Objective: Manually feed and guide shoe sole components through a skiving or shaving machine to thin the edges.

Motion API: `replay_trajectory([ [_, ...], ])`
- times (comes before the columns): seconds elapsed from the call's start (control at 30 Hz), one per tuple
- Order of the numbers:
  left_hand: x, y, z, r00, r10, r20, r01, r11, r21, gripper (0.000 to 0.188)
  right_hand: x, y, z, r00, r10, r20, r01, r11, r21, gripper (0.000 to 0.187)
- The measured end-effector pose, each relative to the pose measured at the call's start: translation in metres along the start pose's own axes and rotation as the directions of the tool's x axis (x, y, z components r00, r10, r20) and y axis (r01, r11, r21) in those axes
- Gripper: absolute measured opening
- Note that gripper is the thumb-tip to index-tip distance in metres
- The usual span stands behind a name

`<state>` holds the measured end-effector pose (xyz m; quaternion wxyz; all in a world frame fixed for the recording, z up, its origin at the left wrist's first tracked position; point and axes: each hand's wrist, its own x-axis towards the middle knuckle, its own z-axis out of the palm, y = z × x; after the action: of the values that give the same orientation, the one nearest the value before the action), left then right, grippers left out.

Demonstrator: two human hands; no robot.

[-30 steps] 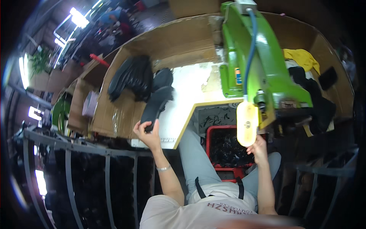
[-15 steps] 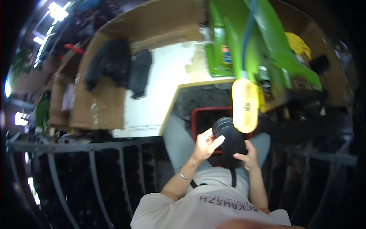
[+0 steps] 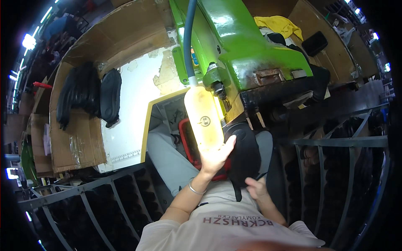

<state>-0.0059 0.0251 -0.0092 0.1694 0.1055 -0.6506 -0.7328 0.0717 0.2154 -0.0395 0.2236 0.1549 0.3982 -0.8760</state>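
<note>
A soft black elongated piece [image 3: 243, 157] with a rounded end hangs over my lap, its top end at the working end of a green machine [image 3: 243, 62]. My left hand [image 3: 215, 159] grips its upper left edge, thumb on top; the other fingers are partly hidden by a lit yellow-white lamp [image 3: 203, 113]. At the lower right edge of the piece is my right hand [image 3: 257, 189], slightly blurred, with its fingers curled in against the edge. A thin dark tip shows just above that hand; I cannot make out what it belongs to.
Several similar black pieces [image 3: 79, 94] lie on a cardboard box flap [image 3: 77, 146], left on the white tabletop [image 3: 125, 138]. A red-rimmed bin [image 3: 184, 136] stands below. Metal racks [image 3: 83, 194] flank me on both sides. A yellow cloth [image 3: 280, 26] lies at the far right.
The black piece has gone from above my lap up to the machine, with both hands still at it. My left hand now reaches beside the lamp. The view has shifted right.
</note>
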Motion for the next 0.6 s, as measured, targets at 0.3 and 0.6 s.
replay_trajectory([
  [0.3,0.005,0.008,-0.010,0.987,-0.097,0.126,0.119,0.977,-0.179,0.024,0.061,-0.100,0.001,0.890,-0.426,-0.165,0.411,0.904,-0.118,0.042],
  [0.6,0.012,0.037,-0.068,0.998,-0.011,0.062,0.018,0.995,-0.103,0.029,0.102,-0.099,0.067,0.906,-0.423,-0.025,0.418,0.903,-0.103,0.041],
])
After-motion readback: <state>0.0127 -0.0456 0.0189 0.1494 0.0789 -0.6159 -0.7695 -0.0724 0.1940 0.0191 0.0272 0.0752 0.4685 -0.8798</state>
